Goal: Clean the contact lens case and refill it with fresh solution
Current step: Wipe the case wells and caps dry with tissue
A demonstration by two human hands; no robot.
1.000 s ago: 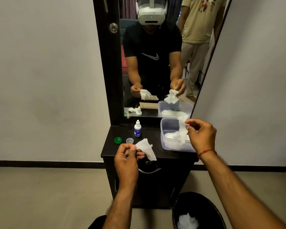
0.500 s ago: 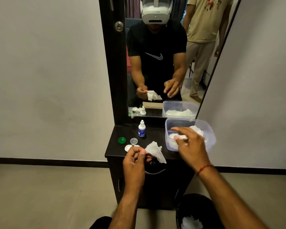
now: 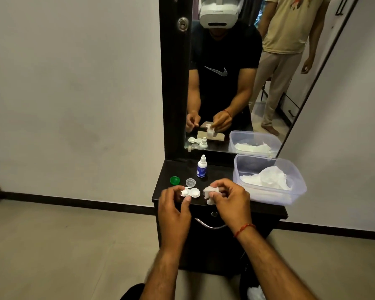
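The dark tabletop [image 3: 221, 169] carries everything, and the solution bottle [image 3: 201, 167] standing near its back edge serves as the marker. To the right of the bottle sits the clear plastic tub [image 3: 247, 163] with loose tissues inside. The right hand [image 3: 230, 200] was over that tub half a second ago and has now come away from it. It is in front of the bottle and a little to its right, its grip clenched on a crumpled tissue [image 3: 209, 192]. The left hand [image 3: 173, 210], which was pinching a tissue of its own then, no longer shows one. It has dropped in front of the bottle and to its left, and its grip takes the left end of the contact lens case [image 3: 192, 192] between thumb and fingers. The case is directly in front of the bottle, near the front edge, both wells open and facing up. Whether it rests flat or is slightly lifted is hard to tell. The wad is just beside the case's right well, not yet in it. So fetching tissue looks finished and wiping the wells is about to start. The green cap [image 3: 174, 180] and the clear cap [image 3: 190, 182] lie off the case, in front of the bottle to its left. The bottle is untouched, so refilling is still ahead.
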